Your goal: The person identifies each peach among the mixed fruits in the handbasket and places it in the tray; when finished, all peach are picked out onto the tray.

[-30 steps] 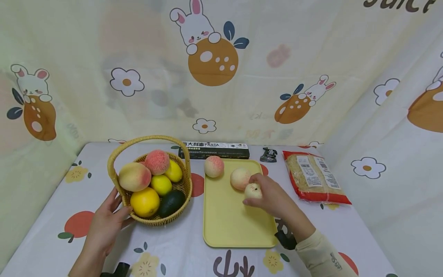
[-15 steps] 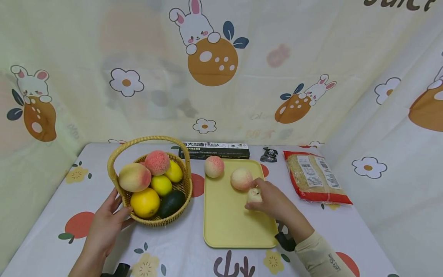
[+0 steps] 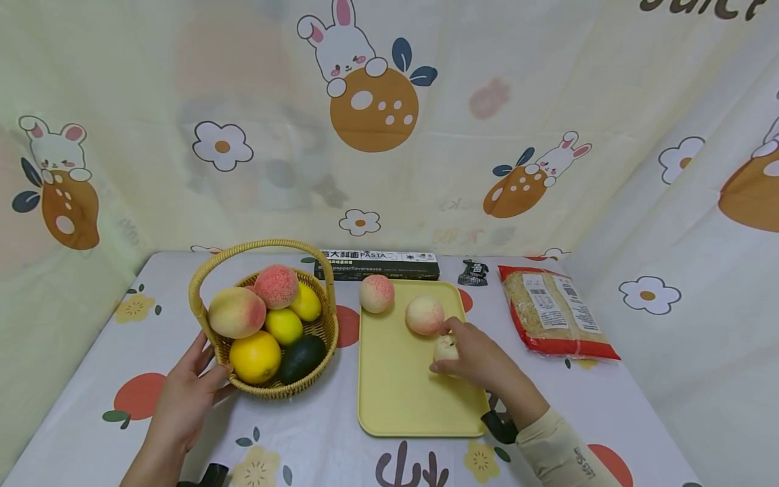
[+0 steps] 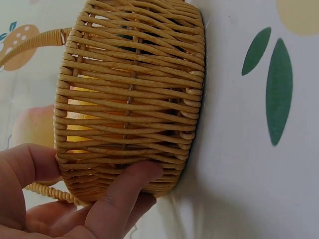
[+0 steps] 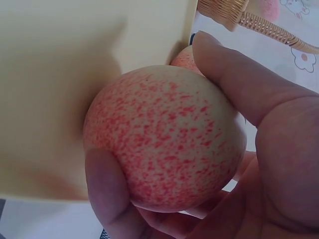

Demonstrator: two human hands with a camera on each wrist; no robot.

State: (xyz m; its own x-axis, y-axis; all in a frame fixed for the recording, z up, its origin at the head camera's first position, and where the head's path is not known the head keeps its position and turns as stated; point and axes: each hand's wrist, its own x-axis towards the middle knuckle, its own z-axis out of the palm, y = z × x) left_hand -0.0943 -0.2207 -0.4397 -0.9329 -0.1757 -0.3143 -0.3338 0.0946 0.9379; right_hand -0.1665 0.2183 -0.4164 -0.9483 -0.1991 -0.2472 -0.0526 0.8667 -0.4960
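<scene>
My left hand [image 3: 187, 399] holds the wicker basket [image 3: 286, 391] at its left side, fingers and thumb against the woven wall [image 4: 129, 107]. Two peaches [image 3: 237, 312], two lemons [image 3: 283, 327], a yellow-orange fruit [image 3: 254, 356] and a dark green avocado [image 3: 301, 359] fill it. With bent fingers and thumb, my right hand [image 3: 483, 355] grips a small cream peach [image 3: 446, 348] over the right part of the yellow tray [image 3: 420, 406]. Red specks cover this peach's side in the right wrist view. Another peach [image 3: 425, 315] lies just behind it, and a third [image 3: 376, 293] sits at the tray's back left corner.
Behind the tray lies a black pasta box [image 3: 377, 265]. A small black packet [image 3: 473, 272] is to the right of the box. Farther right rests a red-edged plastic bag of grain-like food [image 3: 554, 311]. Patterned cloth [image 3: 274, 189] rises at the table's back.
My right hand, gripping the small peach, has shifted slightly right and toward me, away from the peach behind it. The left hand and basket stay in place.
</scene>
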